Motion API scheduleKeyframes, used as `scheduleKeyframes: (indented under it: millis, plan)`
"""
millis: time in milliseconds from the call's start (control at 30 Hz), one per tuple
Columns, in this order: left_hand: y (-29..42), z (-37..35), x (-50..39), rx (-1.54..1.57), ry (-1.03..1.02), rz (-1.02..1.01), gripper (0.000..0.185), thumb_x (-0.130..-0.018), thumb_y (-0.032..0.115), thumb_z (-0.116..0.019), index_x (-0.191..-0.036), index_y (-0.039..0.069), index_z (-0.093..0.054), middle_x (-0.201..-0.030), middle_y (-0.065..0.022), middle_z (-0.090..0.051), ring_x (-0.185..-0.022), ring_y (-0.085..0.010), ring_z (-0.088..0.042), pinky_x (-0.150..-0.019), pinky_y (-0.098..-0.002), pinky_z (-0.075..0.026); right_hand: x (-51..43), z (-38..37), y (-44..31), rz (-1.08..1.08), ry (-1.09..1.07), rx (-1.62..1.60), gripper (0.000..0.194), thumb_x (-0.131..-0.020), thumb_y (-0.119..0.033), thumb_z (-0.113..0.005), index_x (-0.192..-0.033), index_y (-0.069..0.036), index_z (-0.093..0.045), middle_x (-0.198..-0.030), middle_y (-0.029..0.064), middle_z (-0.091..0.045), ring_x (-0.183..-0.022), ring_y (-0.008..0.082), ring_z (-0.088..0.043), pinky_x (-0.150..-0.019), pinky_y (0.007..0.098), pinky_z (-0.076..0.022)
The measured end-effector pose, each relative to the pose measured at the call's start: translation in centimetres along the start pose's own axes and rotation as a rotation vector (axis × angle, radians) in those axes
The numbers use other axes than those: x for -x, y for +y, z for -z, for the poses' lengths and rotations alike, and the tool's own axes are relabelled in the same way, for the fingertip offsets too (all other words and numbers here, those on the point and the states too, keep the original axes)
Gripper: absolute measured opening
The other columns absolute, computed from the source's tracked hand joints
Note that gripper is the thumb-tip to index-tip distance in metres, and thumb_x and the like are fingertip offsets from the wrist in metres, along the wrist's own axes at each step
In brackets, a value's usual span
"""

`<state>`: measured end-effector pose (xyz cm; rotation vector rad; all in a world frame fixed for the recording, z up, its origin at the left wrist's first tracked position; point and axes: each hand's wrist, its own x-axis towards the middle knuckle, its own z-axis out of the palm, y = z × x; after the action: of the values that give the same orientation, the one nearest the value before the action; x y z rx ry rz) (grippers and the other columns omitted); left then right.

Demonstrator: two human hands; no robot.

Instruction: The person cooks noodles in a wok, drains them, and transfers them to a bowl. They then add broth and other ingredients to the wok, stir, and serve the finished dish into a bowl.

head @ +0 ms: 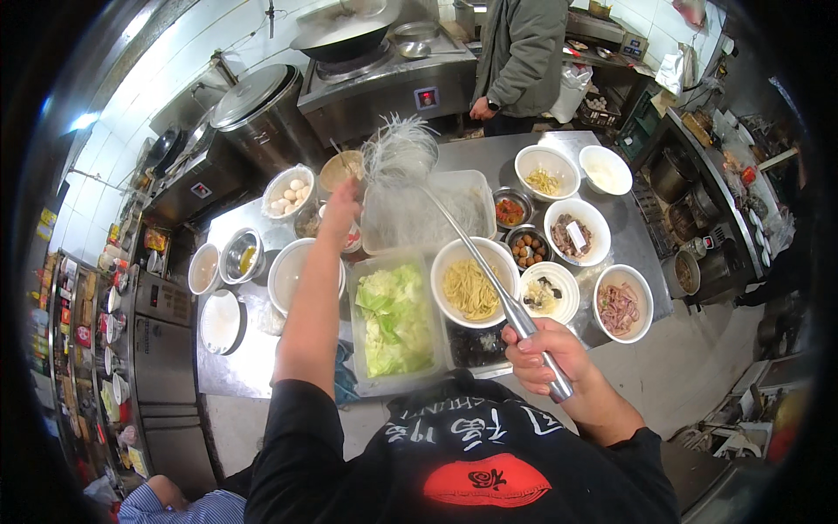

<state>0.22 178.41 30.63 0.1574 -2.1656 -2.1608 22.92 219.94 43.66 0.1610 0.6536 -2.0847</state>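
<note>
My right hand (546,357) is closed around the metal handle of a long ladle or strainer (481,262). Translucent glass noodles (402,154) are heaped at its far end, above a plastic tub (488,226) that holds more noodles. My left hand (344,203) is blurred, stretched forward at the tub's left side, near a tan bowl (340,169); whether it grips anything is unclear. Nearer me are a tub of cut cabbage (396,321) and a white bowl of yellow noodles (471,288).
Bowls of eggs (288,196), sliced meat (619,308) and meatballs (529,249) crowd the steel table (216,380). Beyond it, a person in a grey jacket (524,59) stands beside a stove with a wok (340,42). Another person's striped sleeve (190,507) shows at lower left.
</note>
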Motion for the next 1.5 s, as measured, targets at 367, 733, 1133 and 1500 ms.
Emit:
scheduleKeyframes:
  millis: [367,733,1133,1500]
  plan:
    - [0.4,-8.0,2.3,0.192,-0.291,0.164,0.033,-0.092,0.008,-0.051,-0.124,0.005,-0.052,-0.094,-0.0053,-0.062,-0.098,-0.0187,-0.062,-0.078,-0.0322,-0.052,1.3,-2.7,0.1,0.108,-0.038,0.003,0.015,-0.086,-0.003,-0.052,-0.100,0.001,-0.049,-0.062,0.0030,-0.045,-0.037,0.0094,-0.041,-0.033,0.0276,-0.0365]
    - [-1.2,-4.7,0.9,0.151,-0.142,0.143,0.011,-0.090,0.011,-0.054,-0.094,0.004,-0.061,-0.074,-0.0012,-0.054,-0.069,-0.0148,-0.055,-0.068,-0.0304,-0.047,0.2,0.6,0.7,0.193,0.051,-0.018,0.014,-0.086,-0.005,-0.051,-0.101,-0.003,-0.051,-0.062,0.0009,-0.046,-0.039,0.0094,-0.042,-0.035,0.0280,-0.0405]
    - [-0.4,-3.6,-2.3,-0.834,0.193,-0.173,0.027,-0.089,0.030,-0.060,-0.098,0.007,-0.072,-0.088,-0.0120,-0.071,-0.085,-0.0238,-0.068,-0.076,-0.0358,-0.050,0.6,0.7,0.1,0.225,0.062,-0.002,0.016,-0.086,-0.007,-0.052,-0.101,-0.002,-0.052,-0.061,0.0008,-0.046,-0.038,0.0099,-0.043,-0.034,0.0285,-0.0404]
    - [-0.3,-5.3,-4.8,-0.091,0.103,-0.147,0.039,-0.087,0.020,-0.069,-0.120,0.004,-0.058,-0.087,-0.0055,-0.064,-0.076,-0.0158,-0.059,-0.073,-0.0302,-0.049,3.6,-5.6,0.1,0.103,0.021,0.057,0.020,-0.081,-0.005,-0.059,-0.097,0.001,-0.048,-0.060,0.0031,-0.044,-0.036,0.0085,-0.040,-0.032,0.0257,-0.0352]
